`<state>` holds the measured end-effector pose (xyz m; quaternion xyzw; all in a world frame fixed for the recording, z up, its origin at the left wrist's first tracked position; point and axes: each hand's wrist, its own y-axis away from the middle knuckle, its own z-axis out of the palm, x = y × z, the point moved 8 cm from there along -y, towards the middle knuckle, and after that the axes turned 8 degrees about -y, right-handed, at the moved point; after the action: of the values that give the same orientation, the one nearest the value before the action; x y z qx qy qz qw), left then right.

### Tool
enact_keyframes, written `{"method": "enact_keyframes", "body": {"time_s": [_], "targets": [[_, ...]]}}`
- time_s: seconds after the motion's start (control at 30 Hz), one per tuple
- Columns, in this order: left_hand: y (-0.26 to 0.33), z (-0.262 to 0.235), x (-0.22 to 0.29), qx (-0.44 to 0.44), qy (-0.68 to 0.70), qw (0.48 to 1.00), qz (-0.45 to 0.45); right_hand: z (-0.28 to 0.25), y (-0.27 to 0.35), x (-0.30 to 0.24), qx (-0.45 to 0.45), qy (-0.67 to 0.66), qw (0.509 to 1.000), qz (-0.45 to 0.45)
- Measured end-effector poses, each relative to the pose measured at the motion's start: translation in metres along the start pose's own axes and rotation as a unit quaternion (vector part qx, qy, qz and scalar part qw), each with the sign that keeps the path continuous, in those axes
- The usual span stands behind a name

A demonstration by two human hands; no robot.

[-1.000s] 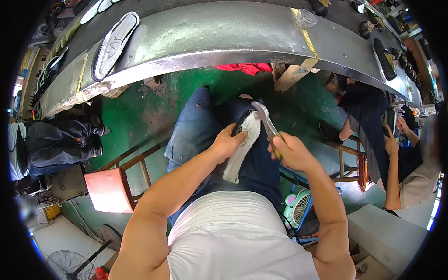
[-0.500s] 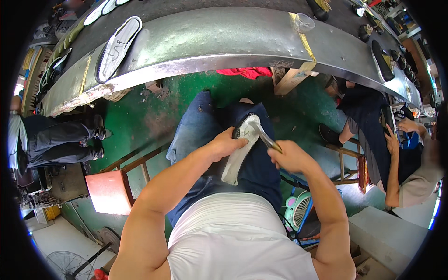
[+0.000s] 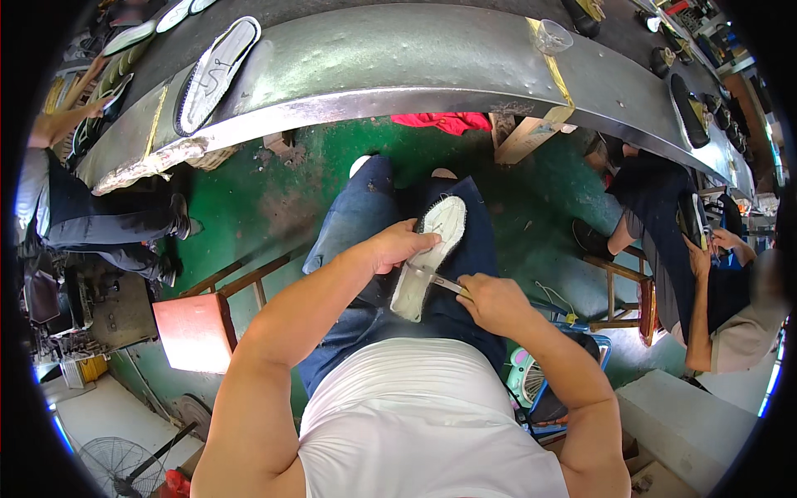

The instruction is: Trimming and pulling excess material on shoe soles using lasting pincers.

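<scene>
White and soft-looking, the shoe sole [image 3: 432, 253] lies lengthwise on the seated person's lap, across the blue jeans [image 3: 357, 224], its toe end pointing away toward the workbench and its heel end toward the white shirt [image 3: 415, 415]. The left hand [image 3: 398, 245] is curled over the sole's left edge about midway along; the fingers [image 3: 423, 241] are bent down onto the upper face and pin it against the thigh, so the toe half sticks out beyond the fingertips and the heel half lies below the hand. The right hand [image 3: 494, 303] sits just beside the sole's right edge, nearer the heel, closed in a fist around the handle of a metal tool [image 3: 440, 280]. The tool's shiny end reaches leftward across the sole and touches it just under the left hand's fingers; whether it is a blade or a pair of pliers I cannot tell from here.

Ahead of the knees runs a long grey metal workbench [image 3: 398, 58], with another sole [image 3: 217, 70] lying on it to the left. A green floor [image 3: 249, 199] shows beneath it, with a red cloth [image 3: 444, 122] under the bench edge. A wooden stool [image 3: 195, 328] stands to the person's left. A second person [image 3: 706, 282] sits to the right, and a third sits at far left.
</scene>
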<state>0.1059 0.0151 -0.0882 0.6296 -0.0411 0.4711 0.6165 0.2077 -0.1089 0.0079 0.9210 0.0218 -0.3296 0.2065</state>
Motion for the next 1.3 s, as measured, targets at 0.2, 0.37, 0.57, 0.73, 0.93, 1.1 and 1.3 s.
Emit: {"method": "enact_keyframes", "body": {"time_s": [0.2,0.37,0.57,0.73,0.93,1.1,1.3], "targets": [[-0.001,0.005,-0.001,-0.005,-0.009,1.0,-0.006,-0.011,0.008,-0.017,0.032,0.055,0.997,-0.039],[0.0,-0.002,-0.001,0.025,-0.012,1.0,0.006,-0.019,-0.012,-0.026,-0.044,0.125,0.991,0.003],[-0.002,-0.011,0.002,0.032,-0.023,0.998,0.053,0.009,0.002,0.012,0.097,-0.072,0.992,-0.031],[0.011,0.005,-0.006,0.098,-0.182,0.972,0.113,0.03,0.035,0.018,-0.037,-0.118,0.984,0.127],[0.033,0.024,-0.031,0.01,-0.086,0.987,0.137,0.028,0.052,-0.008,0.031,0.055,0.998,-0.003],[0.031,0.03,-0.022,0.166,-0.224,0.936,0.214,0.04,0.058,0.01,-0.065,0.004,0.994,0.082],[0.055,0.035,-0.059,0.044,-0.245,0.957,0.148,0.022,0.055,0.033,-0.166,-0.133,0.975,0.062]]}}
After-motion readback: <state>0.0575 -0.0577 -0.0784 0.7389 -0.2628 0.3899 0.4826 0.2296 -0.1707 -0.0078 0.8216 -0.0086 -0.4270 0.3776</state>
